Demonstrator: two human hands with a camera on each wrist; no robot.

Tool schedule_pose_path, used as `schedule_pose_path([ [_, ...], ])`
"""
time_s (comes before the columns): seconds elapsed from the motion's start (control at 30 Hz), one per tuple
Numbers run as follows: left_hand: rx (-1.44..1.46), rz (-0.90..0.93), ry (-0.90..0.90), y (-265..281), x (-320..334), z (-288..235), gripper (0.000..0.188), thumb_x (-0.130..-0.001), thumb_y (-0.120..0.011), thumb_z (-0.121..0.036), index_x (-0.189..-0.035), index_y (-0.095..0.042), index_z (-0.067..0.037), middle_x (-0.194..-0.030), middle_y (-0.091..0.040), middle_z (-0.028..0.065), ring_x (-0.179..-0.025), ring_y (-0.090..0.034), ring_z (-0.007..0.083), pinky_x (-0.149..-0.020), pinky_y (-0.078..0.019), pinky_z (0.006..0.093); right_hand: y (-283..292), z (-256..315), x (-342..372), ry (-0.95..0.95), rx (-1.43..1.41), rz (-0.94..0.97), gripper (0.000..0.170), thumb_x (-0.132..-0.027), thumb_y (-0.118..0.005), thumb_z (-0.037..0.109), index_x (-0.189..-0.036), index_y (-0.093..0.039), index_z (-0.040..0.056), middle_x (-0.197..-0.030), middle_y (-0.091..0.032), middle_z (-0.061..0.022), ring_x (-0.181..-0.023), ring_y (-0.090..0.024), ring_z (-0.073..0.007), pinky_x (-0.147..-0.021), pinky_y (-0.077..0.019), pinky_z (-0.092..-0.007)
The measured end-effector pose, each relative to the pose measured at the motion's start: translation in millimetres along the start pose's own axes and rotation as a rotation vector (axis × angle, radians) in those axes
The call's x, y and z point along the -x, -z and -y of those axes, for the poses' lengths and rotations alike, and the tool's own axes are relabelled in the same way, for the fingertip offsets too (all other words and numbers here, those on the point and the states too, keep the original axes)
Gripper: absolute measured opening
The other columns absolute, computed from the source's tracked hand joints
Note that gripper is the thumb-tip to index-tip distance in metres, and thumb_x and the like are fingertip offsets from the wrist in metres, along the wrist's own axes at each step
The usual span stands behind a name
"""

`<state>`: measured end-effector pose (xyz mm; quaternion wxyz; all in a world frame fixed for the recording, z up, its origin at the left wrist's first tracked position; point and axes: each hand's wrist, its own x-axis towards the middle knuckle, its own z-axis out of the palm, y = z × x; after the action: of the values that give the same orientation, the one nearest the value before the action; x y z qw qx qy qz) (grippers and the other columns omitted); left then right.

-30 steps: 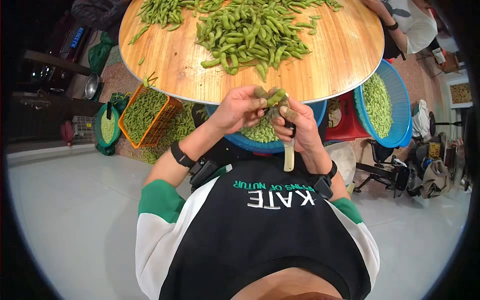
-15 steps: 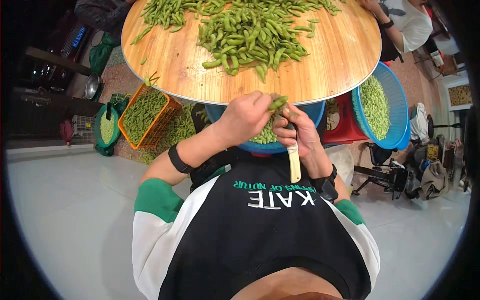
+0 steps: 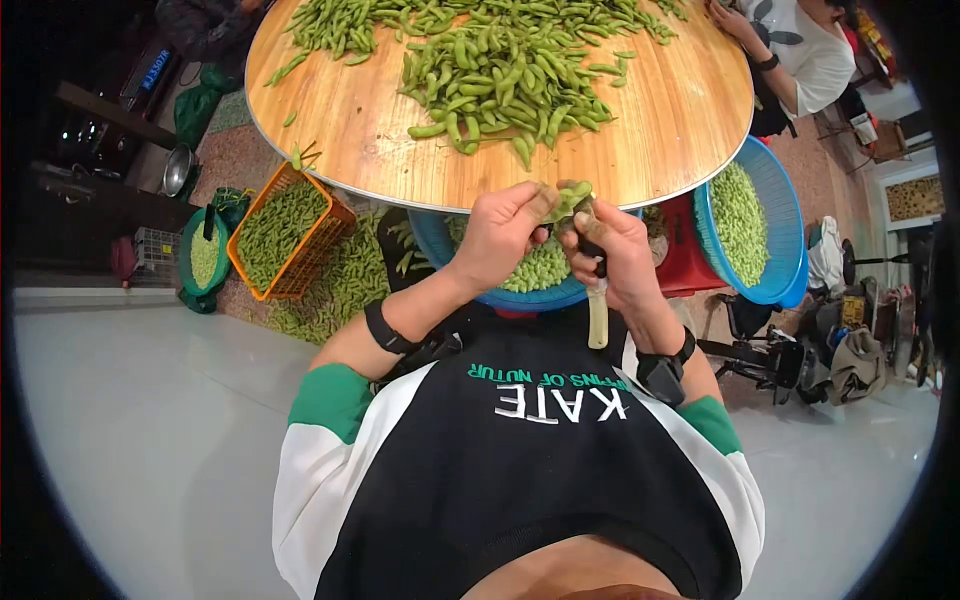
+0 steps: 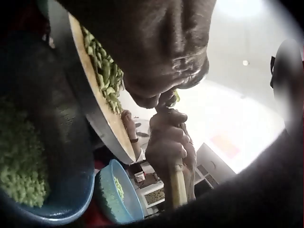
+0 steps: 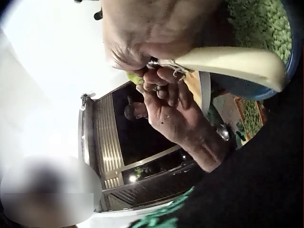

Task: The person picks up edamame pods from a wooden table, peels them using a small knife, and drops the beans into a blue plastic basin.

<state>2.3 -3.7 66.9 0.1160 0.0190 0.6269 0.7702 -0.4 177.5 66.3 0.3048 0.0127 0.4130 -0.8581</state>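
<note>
Both hands sit slightly farther to the person's right than in the earlier head view, and the cream-handled tool [image 3: 598, 318] shifts with them. Left hand [image 3: 497, 235]: thumb and fingertips are together, pinching the green pod [image 3: 573, 198]. Right hand [image 3: 622, 255]: fingers are curled round the tool, its handle pointing down toward the shirt; its working end is hidden. Pod location: between the two hands, near the edge of the table [image 3: 670, 130] and above the blue basin [image 3: 432, 240].

Possible faults:
- Pod slips or twists, if the pinch is too light.
- Beans drop outside the basin, if the pod bursts off-centre under squeezing.
- Left fingertips get nicked, if the hidden end is sharp and the right grip rolls.
</note>
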Motion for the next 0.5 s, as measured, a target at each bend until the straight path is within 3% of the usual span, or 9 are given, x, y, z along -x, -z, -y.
schedule_pose_path([
  [0.07,-0.053,0.042,0.033,5,3,15,0.022,-0.098,-0.050,-0.021,-0.100,-0.063,-0.004,-0.066,-0.055,-0.0031,-0.052,-0.044,0.0007,-0.045,-0.0335,0.0161,6,-17,-3,0.205,0.583,-0.161,0.026,-0.095,-0.052,0.011,-0.119,-0.053,0.0024,-0.081,-0.059,-0.0040,-0.051,-0.042,-0.0042,-0.041,-0.0321,-0.0171],
  [0.13,-0.185,0.036,0.004,6,10,21,0.019,-0.097,-0.050,-0.016,-0.092,-0.059,-0.001,-0.065,-0.056,0.0032,-0.053,-0.050,0.0090,-0.049,-0.0382,0.0235,6,-22,-7,0.192,0.607,-0.199,0.028,-0.091,-0.056,0.007,-0.119,-0.053,0.0000,-0.081,-0.061,-0.0032,-0.057,-0.050,-0.0067,-0.047,-0.0398,-0.0196],
  [0.17,-0.325,0.029,-0.027,8,12,24,0.019,-0.095,-0.050,-0.012,-0.084,-0.055,0.002,-0.064,-0.056,0.0095,-0.054,-0.055,0.0174,-0.052,-0.0429,0.0310,9,-31,-13,0.450,0.840,-0.253,0.030,-0.088,-0.060,0.006,-0.116,-0.053,-0.0011,-0.082,-0.061,-0.0061,-0.060,-0.053,-0.0102,-0.053,-0.0437,-0.0233],
  [0.2,-0.325,0.027,-0.017,9,15,29,0.019,-0.095,-0.050,-0.012,-0.084,-0.055,0.002,-0.064,-0.056,0.0095,-0.054,-0.055,0.0174,-0.052,-0.0429,0.0310,10,-38,-14,0.709,1.063,-0.309,0.032,-0.086,-0.064,0.005,-0.114,-0.053,-0.0023,-0.082,-0.061,-0.0090,-0.063,-0.056,-0.0137,-0.058,-0.0475,-0.0271],
  [0.23,-0.418,0.032,-0.139,10,17,36,0.017,-0.092,-0.050,-0.010,-0.083,-0.053,0.003,-0.067,-0.055,0.0152,-0.058,-0.055,0.0272,-0.056,-0.0433,0.0360,5,-35,-12,0.627,1.118,-0.331,0.037,-0.079,-0.070,0.003,-0.112,-0.054,-0.0029,-0.083,-0.060,-0.0140,-0.070,-0.061,-0.0225,-0.066,-0.0500,-0.0331],
  [0.27,-0.509,0.039,-0.267,11,18,40,0.014,-0.090,-0.050,-0.008,-0.083,-0.051,0.004,-0.070,-0.054,0.0209,-0.062,-0.056,0.0369,-0.059,-0.0436,0.0410,9,-37,-14,0.624,1.117,-0.333,0.037,-0.079,-0.070,0.003,-0.112,-0.054,-0.0029,-0.083,-0.060,-0.0140,-0.070,-0.061,-0.0225,-0.066,-0.0500,-0.0331],
  [0.3,-0.493,0.064,-0.224,11,18,39,0.010,-0.087,-0.050,-0.004,-0.082,-0.047,0.005,-0.076,-0.052,0.0255,-0.071,-0.052,0.0462,-0.062,-0.0420,0.0455,15,-39,-17,0.709,1.224,-0.281,0.038,-0.078,-0.070,0.003,-0.112,-0.054,-0.0028,-0.085,-0.060,-0.0155,-0.071,-0.061,-0.0253,-0.066,-0.0498,-0.0339],
  [0.37,-0.547,0.068,-0.278,14,17,48,0.010,-0.086,-0.050,-0.004,-0.083,-0.046,0.005,-0.076,-0.052,0.0253,-0.072,-0.052,0.0460,-0.063,-0.0416,0.0462,20,-40,-19,0.777,1.319,-0.220,0.038,-0.075,-0.072,0.004,-0.108,-0.055,-0.0028,-0.088,-0.058,-0.0189,-0.077,-0.061,-0.0332,-0.066,-0.0495,-0.0364],
  [0.5,-0.585,0.084,-0.323,12,16,49,0.008,-0.084,-0.050,-0.002,-0.084,-0.045,0.005,-0.078,-0.051,0.0260,-0.075,-0.052,0.0463,-0.064,-0.0407,0.0483,22,-37,-17,0.717,1.391,-0.150,0.036,-0.074,-0.071,0.003,-0.106,-0.055,-0.0030,-0.088,-0.058,-0.0196,-0.077,-0.060,-0.0354,-0.066,-0.0493,-0.0373],
])
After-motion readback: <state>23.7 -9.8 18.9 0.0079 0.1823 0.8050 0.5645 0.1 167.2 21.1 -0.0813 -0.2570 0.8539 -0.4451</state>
